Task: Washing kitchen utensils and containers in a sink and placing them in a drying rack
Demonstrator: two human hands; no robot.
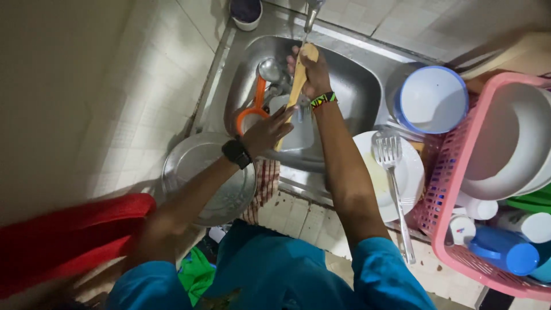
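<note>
Over the steel sink point(356, 86) both my hands hold a long wooden spoon point(298, 80). My right hand point(313, 72), with a coloured wristband, grips its upper end just under the tap point(313, 11). Lower down, my left hand point(265, 132), wearing a black watch, holds the same spoon near its other end. A metal ladle point(270, 70) and an orange-handled utensil point(257, 106) lie in the basin beside my left hand.
A round steel pan point(192, 163) rests left of the sink. A white plate point(410, 172) with a slotted metal spatula point(390, 158) sits on the right, next to a blue-rimmed bowl point(433, 100) and a pink basket point(445, 183) of dishes. A red object point(63, 235) lies bottom left.
</note>
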